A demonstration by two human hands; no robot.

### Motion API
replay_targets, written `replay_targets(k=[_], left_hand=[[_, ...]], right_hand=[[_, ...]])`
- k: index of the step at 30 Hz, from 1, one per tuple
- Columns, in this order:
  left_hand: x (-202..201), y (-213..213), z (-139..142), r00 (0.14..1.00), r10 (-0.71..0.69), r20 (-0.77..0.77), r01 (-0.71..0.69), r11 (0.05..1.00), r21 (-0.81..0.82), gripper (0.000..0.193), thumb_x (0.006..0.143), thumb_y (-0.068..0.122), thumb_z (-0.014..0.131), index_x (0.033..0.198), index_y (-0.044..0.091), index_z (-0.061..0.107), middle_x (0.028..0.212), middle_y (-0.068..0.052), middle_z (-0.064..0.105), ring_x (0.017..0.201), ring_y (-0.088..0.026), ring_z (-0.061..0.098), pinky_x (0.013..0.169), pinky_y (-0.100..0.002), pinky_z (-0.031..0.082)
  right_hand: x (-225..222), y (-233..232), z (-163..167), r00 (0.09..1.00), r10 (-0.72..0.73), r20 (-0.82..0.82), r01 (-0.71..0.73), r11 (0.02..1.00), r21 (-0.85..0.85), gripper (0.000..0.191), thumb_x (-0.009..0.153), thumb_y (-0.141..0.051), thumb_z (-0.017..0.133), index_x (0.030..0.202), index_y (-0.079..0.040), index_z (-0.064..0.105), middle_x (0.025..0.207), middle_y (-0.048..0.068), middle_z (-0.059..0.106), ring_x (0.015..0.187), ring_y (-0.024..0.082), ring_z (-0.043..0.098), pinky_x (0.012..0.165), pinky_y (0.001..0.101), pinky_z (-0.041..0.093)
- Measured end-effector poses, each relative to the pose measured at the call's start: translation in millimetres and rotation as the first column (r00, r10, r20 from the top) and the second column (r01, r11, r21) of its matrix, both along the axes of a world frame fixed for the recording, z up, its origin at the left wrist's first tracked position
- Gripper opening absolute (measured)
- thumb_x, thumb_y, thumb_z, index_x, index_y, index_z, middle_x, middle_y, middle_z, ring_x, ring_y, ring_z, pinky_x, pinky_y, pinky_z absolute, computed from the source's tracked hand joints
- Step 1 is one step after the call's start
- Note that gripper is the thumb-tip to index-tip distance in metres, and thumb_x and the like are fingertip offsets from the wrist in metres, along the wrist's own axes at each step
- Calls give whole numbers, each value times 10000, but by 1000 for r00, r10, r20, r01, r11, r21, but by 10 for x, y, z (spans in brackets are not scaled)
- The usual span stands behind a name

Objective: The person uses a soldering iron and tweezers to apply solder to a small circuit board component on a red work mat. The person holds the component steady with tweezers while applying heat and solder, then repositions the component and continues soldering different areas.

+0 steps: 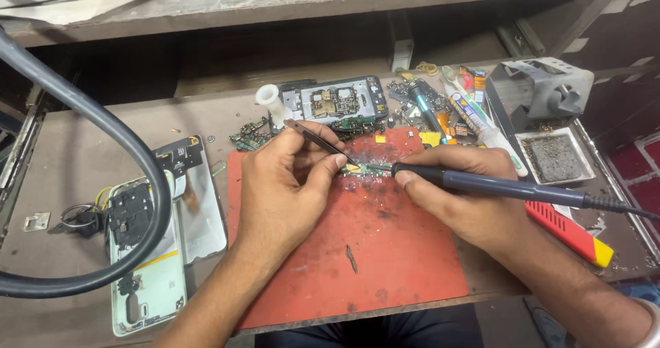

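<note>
Left hand [289,183] tweezers [317,140] pin board [362,170] under soldering iron [481,184]

Thick grey cable [130,149], opened phone [148,265], phone frame [337,100], red-yellow tool [570,237], metal tray [554,157]

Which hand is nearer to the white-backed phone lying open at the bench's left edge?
Left. The left hand holds tweezers just right of the phone; the right hand, gripping the soldering iron, is farther right.

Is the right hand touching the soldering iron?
Touching. The head view shows the right hand wrapped around the soldering iron, its fingers on the handle.
</note>
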State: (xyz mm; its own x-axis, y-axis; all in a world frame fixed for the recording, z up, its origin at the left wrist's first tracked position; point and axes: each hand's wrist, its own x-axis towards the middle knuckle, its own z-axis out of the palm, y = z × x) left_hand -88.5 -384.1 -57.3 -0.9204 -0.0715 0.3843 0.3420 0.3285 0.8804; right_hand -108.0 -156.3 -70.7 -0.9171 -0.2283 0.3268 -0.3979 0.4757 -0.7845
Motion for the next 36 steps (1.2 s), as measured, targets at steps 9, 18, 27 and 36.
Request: replay_targets(k=[9,18,27,36], left_hand=[[4,-69,-79,998,-9,-59,10,1000,8,98,873,-60,721,939,-5,672,802,-25,742,773,-45,734,704,-205,603],[-17,-218,-96,1000,4,-17,-4,1000,4,118,868,-41,730,960,9,675,750,-18,721,722,-38,713,650,-201,580],[59,-370,-157,999,-14,-31,15,999,29,120,870,-62,723,959,2,674,811,-31,753,789,-47,741,709,-208,604],[-10,-287,-135,1000,-14,-18,14,999,33,114,868,-64,717,953,-2,673,802,-27,751,786,-45,738,700,-205,600]], right_hand=[[6,-65,-59,999,-24,-21,24,999,40,160,832,-147,798,940,-29,799,696,40,767,606,73,701,557,229,541],[-18,-199,-74,1000,12,-25,-12,1000,18,177,846,-149,788,971,-24,790,758,49,785,660,76,715,605,225,562],[75,-357,-107,999,4,-35,-3,999,38,178,843,-154,791,969,-28,793,743,47,782,643,79,712,590,225,552],[6,-284,-73,999,-34,-4,34,998,55,194,825,-162,804,966,-28,795,735,53,782,635,87,712,578,234,547]])
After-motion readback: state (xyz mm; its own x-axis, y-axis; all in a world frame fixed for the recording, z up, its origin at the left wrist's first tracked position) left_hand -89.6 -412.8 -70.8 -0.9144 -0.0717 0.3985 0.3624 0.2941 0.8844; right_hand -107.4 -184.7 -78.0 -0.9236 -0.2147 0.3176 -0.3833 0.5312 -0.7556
